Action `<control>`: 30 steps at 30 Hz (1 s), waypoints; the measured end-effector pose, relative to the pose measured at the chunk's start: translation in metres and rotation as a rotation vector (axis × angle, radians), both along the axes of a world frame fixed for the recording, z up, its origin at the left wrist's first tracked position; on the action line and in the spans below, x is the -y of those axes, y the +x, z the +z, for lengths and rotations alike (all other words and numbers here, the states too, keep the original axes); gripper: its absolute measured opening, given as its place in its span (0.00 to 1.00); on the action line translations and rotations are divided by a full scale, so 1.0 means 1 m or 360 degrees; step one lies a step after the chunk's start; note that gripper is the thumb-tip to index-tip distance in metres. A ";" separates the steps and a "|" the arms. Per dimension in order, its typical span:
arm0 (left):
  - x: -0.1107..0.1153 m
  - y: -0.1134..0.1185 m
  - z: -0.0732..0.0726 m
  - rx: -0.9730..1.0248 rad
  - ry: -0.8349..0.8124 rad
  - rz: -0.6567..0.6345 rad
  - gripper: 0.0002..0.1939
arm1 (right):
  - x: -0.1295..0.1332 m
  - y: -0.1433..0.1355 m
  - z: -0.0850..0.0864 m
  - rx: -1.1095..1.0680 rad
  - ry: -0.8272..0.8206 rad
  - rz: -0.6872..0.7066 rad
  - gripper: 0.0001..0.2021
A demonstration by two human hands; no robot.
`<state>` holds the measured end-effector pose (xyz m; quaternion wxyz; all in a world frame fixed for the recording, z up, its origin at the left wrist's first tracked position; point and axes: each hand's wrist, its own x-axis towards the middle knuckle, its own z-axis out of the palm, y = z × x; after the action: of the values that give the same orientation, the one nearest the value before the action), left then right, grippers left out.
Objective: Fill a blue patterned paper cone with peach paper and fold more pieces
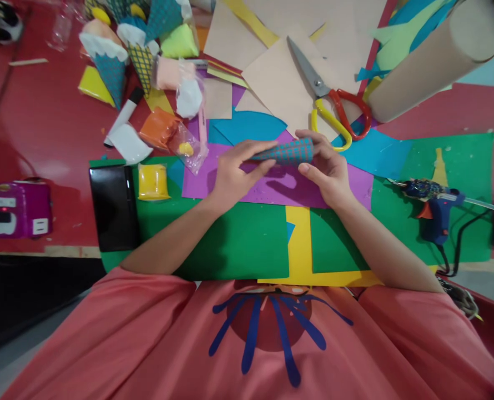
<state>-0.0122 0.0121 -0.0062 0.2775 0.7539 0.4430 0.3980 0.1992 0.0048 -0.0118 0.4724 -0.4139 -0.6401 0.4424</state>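
Observation:
A small blue cone (289, 152) with a dark grid pattern lies sideways between my hands, its point to the left and its wide end to the right. My left hand (237, 171) pinches the narrow end between thumb and fingers. The wide end is held by my right hand (329, 166), with fingers behind it and the thumb at its lower edge. Both hands are above a purple sheet (255, 191) on the green sheets (230, 239). Beyond the right hand are large scissors (319, 89) with one red and one yellow handle, lying open on beige paper.
Finished-looking clay cones (110, 69), an orange clay pack (159, 128) and a marker (124, 116) lie at upper left. A black phone (114, 208) and yellow clay pack (153, 182) sit left. At right are a glue gun (436, 214) with its cord and a beige roll (430, 64).

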 end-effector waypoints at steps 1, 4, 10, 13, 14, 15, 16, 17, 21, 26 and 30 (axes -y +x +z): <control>-0.003 -0.002 -0.002 0.0038 -0.0026 0.0079 0.15 | 0.000 0.000 0.000 -0.0004 0.0031 -0.0081 0.14; -0.012 -0.005 -0.012 0.0158 -0.0080 0.0171 0.15 | 0.002 0.000 0.002 0.0027 0.0179 -0.0391 0.10; -0.011 -0.003 -0.017 0.0046 0.0178 0.0217 0.24 | 0.010 -0.007 0.009 -0.0009 0.0177 -0.0201 0.10; 0.001 0.002 -0.006 0.0123 0.0454 -0.0030 0.11 | 0.015 -0.012 0.010 0.0035 0.0015 -0.0056 0.13; 0.005 0.004 -0.002 0.0170 0.0475 -0.0205 0.08 | 0.017 -0.013 0.011 0.0070 -0.0024 -0.0019 0.13; 0.010 0.007 0.001 0.0175 0.0355 -0.0312 0.08 | 0.018 -0.013 0.012 0.0107 -0.0041 0.0020 0.13; 0.014 0.009 0.004 0.0178 0.0224 -0.0360 0.08 | 0.019 -0.014 0.013 0.0147 -0.0036 0.0055 0.13; 0.017 0.012 0.005 0.0191 0.0090 -0.0377 0.08 | 0.020 -0.014 0.014 0.0187 -0.0015 0.0086 0.13; 0.020 0.017 0.004 0.0327 -0.0309 -0.0438 0.11 | 0.019 -0.012 0.016 0.0318 0.0102 0.0160 0.10; 0.014 0.016 0.004 0.0403 -0.0568 -0.0496 0.15 | 0.015 -0.007 0.012 0.0426 0.0172 0.0187 0.10; 0.011 0.013 0.008 0.0363 -0.0700 -0.0566 0.17 | 0.014 -0.005 0.013 0.0472 0.0216 0.0232 0.08</control>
<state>0.0011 0.0010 0.0018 0.5474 0.6918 0.3457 0.3198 0.1940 -0.0093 0.0014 0.3665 -0.3943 -0.7594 0.3654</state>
